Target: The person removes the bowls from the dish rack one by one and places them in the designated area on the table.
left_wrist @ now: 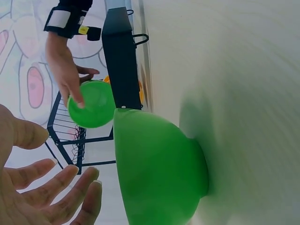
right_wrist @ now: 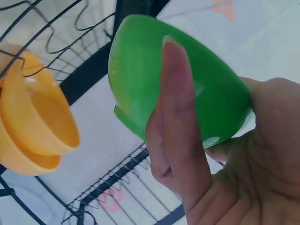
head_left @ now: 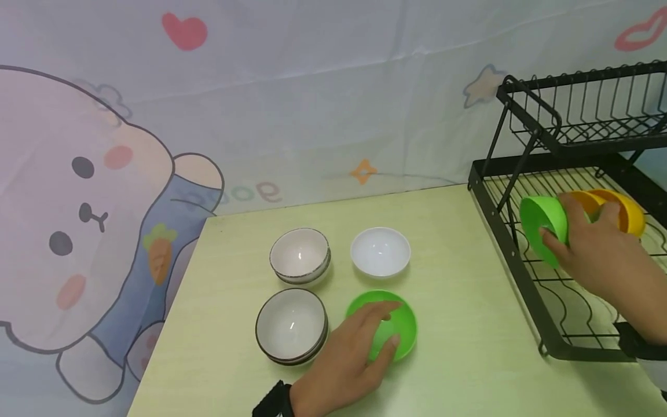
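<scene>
My right hand point(head_left: 604, 249) grips a green bowl point(head_left: 539, 223), tilted on its side over the lower level of the black dish rack. The right wrist view shows fingers along the outside of that bowl point(right_wrist: 136, 70). Just beyond it, two yellow bowls point(right_wrist: 51, 103) stand on edge in the rack, one nested against the other. On the table, a second green bowl point(head_left: 409, 327) sits upright. Above its near left side hovers my left hand point(head_left: 346, 362), fingers loosely bent and holding nothing; the left wrist view has a gap between those fingertips and the bowl point(left_wrist: 157, 173).
Two stacks of white dark-rimmed bowls, a rear stack point(head_left: 299, 255) and a front stack point(head_left: 290, 324), stand left of the green bowl. Behind it is a plain white bowl point(head_left: 380, 253). The two-level dish rack point(head_left: 513, 272) fills the right side, before a printed cloth backdrop point(head_left: 312, 116).
</scene>
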`<state>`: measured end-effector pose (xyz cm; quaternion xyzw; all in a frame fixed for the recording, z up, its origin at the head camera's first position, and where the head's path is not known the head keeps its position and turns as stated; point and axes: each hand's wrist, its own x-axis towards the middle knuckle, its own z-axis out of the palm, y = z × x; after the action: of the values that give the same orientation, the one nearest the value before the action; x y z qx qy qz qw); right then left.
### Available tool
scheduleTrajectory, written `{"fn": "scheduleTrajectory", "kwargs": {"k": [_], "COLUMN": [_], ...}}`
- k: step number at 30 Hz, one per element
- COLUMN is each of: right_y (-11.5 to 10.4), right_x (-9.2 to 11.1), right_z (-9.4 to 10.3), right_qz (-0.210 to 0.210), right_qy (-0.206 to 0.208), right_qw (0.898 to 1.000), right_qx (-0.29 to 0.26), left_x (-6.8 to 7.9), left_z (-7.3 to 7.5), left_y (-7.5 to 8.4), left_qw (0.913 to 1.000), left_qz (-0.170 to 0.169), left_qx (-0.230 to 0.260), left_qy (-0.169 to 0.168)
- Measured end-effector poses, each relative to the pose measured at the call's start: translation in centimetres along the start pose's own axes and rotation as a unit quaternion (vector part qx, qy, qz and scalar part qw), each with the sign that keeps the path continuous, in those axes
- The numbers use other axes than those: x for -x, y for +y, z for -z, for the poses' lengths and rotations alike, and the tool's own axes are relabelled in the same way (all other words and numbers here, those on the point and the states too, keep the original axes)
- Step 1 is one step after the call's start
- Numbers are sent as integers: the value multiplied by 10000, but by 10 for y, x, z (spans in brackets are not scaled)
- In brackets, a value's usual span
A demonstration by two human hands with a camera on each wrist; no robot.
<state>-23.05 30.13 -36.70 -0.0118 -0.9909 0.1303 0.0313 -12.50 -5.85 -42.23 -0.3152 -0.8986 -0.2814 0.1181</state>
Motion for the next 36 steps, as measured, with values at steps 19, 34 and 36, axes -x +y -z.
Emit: {"fn": "scheduleTrajectory", "kwargs": {"k": [19,34,36], "right_y": [-39,-50,-51], "right_x": [18,19,19], "right_z": [5,-2,-3], "right_qz": [640,851,899], "right_qy": [-326,-96,-89], "right_qw": [9964,9936,9930], "right_qx": [-453,-741,-764], "left_x": [-1,-1,-1], "left_z": [0,1,1], "left_y": [-2,-5,-6], "left_qw": [9998,9998,9998], "left_qz": [70,98,78], "left_qx": [66,18,-5], "left_qy": [157,149,155]}}
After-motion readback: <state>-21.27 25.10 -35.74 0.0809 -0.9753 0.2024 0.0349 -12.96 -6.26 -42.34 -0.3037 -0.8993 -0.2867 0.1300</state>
